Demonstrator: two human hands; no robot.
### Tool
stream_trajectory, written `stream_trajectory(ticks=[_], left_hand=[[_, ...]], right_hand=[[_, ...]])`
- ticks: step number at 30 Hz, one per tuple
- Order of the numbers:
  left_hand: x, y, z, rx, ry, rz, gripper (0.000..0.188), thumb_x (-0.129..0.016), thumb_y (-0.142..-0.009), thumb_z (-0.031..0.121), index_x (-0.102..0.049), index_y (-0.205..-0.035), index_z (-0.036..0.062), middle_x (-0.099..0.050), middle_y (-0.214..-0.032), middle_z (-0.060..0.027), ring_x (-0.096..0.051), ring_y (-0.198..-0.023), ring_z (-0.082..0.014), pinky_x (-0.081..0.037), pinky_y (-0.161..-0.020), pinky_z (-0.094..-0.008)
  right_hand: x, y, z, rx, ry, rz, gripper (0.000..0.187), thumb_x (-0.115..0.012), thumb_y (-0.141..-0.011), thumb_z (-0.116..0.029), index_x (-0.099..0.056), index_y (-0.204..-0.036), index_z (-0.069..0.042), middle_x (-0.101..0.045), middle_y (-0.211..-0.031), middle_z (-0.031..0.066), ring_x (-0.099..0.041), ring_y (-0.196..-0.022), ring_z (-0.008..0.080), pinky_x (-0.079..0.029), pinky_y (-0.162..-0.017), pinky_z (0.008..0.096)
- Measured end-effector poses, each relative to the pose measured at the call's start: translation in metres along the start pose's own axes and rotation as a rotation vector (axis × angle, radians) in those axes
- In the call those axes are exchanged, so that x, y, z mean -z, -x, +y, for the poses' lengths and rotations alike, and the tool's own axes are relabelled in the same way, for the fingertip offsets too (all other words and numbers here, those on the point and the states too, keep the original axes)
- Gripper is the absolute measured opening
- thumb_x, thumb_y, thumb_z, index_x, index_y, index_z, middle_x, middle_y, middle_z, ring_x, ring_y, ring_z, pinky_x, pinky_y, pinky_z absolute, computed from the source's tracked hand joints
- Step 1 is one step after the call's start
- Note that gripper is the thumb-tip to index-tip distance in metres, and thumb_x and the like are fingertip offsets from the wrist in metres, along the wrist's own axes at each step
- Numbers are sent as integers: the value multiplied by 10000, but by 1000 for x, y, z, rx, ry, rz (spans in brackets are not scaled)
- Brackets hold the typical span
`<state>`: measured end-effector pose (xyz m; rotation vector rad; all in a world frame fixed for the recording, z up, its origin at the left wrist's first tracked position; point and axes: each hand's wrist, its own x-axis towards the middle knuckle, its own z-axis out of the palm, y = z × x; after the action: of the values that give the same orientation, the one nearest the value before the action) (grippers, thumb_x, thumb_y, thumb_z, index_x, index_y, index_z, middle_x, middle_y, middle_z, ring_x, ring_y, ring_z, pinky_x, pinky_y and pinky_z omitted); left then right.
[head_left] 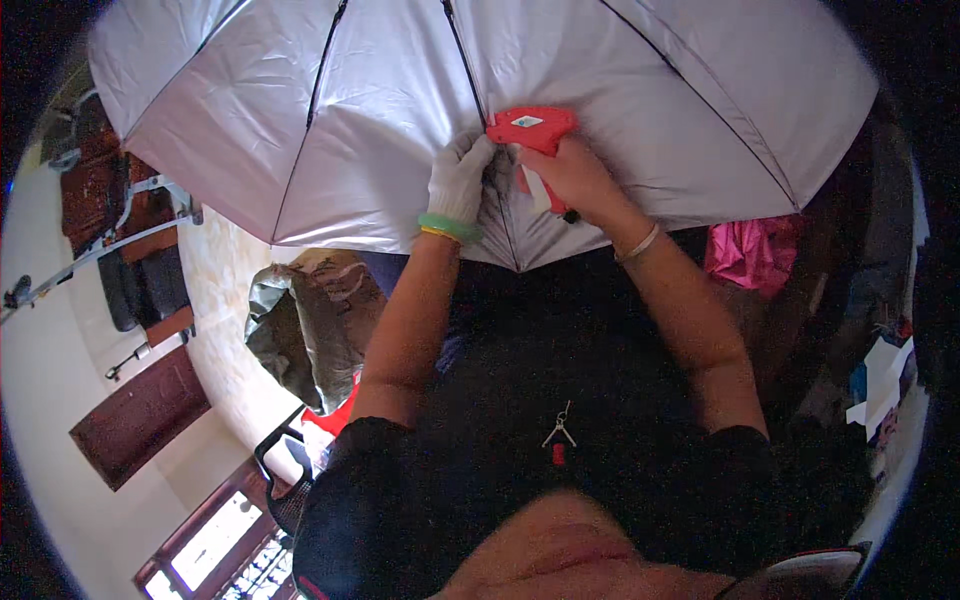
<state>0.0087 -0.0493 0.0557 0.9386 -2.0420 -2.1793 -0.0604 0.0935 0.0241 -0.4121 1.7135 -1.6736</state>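
A large silver umbrella (380, 170) is spread open across the upper view, its inner side and thin dark ribs facing me. My right hand (585, 180) is wrapped round a red tagging gun (540, 122) with a white lever. The gun's nose meets the umbrella at a middle rib (465, 60). My left hand (460, 175), in a white knit glove, is closed on the cloth and rib right beside that nose. Its fingertips are partly hidden, so the exact pinch cannot be made out. A green bangle (448, 227) circles the left wrist.
Below the umbrella at left lies an olive-grey bag or cloth (310, 320) on the pale floor (225, 300). A black chair (285, 480) stands nearer. Pink wrapping or cloth (750, 255) sits at right. A metal frame (110, 240) stands at far left.
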Motion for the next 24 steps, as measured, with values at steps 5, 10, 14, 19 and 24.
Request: stream_trajectory(ticks=[5,10,14,19,24], left_hand=[[4,-11,-2,-47,-191,24,383,-580,-875,298,-567,-1096,-14,-625,-845,-55,-585,-729,-125,-472,-675,-217],[2,-24,40,-145,-1001,502,674,-535,-842,460,-263,-1381,160,-490,-1232,-118,-617,-874,-306,-517,-710,-387],[-20,-60,35,-458,-1327,511,779,-534,-845,430,-97,-1445,194,-530,-1119,-116,-599,-689,-271,-496,-552,-415],[30,-82,68,-962,-1415,790,567,-427,-877,151,-269,-1421,187,-399,-511,6,-366,-360,-83,-343,-284,-289],[100,-62,155,-444,-1743,476,491,-387,-891,189,-295,-1373,207,-565,-1091,-156,-631,-739,-332,-507,-583,-514]], right_hand=[[12,8,-33,-305,-11,-139,266,-555,-877,-215,-562,-1077,-40,-645,-864,100,-624,-720,170,-504,-625,304],[57,52,-90,-139,-498,-25,341,-548,-883,-210,-507,-1136,15,-627,-990,170,-632,-895,257,-531,-748,343],[87,67,-124,69,-387,133,346,-536,-890,-207,-503,-1143,27,-627,-991,179,-631,-891,258,-528,-745,350],[108,95,-165,307,-153,469,291,-499,-901,-142,-509,-1132,35,-630,-971,166,-628,-873,243,-519,-744,355],[111,84,-135,229,-202,485,303,-525,-884,-130,-516,-1140,33,-643,-952,140,-632,-815,213,-520,-719,335]])
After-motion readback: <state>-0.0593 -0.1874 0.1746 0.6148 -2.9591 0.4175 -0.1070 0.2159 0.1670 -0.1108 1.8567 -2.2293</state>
